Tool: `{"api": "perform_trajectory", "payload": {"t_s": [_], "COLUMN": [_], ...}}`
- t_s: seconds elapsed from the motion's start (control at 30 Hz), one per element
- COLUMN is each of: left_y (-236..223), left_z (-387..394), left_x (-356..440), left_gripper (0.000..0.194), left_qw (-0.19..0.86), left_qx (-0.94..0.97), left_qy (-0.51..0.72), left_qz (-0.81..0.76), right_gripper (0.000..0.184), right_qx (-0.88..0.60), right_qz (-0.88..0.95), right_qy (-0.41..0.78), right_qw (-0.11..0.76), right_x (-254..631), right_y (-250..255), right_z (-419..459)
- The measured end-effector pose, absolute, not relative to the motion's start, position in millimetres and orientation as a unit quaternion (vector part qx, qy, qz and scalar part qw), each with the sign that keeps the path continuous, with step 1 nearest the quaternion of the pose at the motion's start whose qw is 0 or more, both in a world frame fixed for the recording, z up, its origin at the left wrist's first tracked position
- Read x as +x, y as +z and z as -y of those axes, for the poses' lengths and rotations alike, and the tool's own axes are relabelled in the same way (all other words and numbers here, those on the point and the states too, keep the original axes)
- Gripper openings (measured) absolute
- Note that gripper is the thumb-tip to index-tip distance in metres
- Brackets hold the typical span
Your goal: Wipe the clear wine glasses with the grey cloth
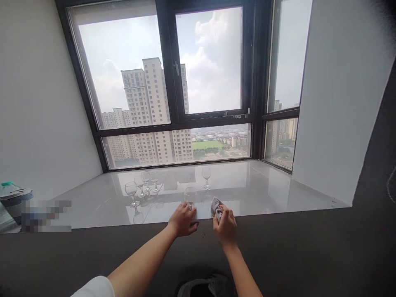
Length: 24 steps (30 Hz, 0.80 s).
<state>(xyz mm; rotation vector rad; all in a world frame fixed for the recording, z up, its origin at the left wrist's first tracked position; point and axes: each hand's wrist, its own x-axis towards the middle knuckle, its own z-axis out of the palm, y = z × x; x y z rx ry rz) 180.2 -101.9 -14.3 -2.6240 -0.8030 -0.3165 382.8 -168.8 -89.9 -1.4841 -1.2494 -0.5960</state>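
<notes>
Close to the sill's front edge, my left hand (183,219) has its fingers closed around the lower part of a clear wine glass (190,194). The glass stands upright, and my fingers partly hide its stem and foot. In my right hand (226,227) is a bunched grey cloth (215,205), pinched just to the right of that glass and apart from it. A second wine glass (206,177) stands alone farther back. On the left, several more stemmed glasses (131,189) are grouped upright.
All the glasses rest on a glossy pale window sill (262,185). Behind it is a dark-framed window (210,119). At the far left sit a container (12,202) and a bottle with a green cap (8,184), beside a blurred patch. A shoe (204,286) shows below.
</notes>
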Motion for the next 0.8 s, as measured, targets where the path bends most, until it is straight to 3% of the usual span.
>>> {"api": "perform_trajectory", "payload": {"t_s": [0.2, 0.47, 0.67, 0.8], "left_y": [-14, -11, -11, -10], "left_z": [103, 105, 107, 107], "left_x": [180, 181, 181, 182], "left_gripper": [0.051, 0.05, 0.052, 0.051], "left_qw": [0.184, 0.184, 0.183, 0.179], "left_qx": [-0.933, -0.932, -0.932, -0.933], "left_qy": [-0.11, -0.106, -0.102, -0.105], "left_qz": [0.29, 0.293, 0.295, 0.295], "right_gripper": [0.03, 0.035, 0.049, 0.045], "right_qx": [-0.624, -0.63, -0.628, -0.598], "right_qz": [0.522, 0.53, 0.536, 0.548], "right_qy": [-0.254, -0.24, -0.24, -0.261], "right_qw": [0.523, 0.514, 0.51, 0.523], "right_x": [382, 380, 376, 369], "right_y": [-86, -79, -67, -53], "right_z": [172, 177, 180, 185]}}
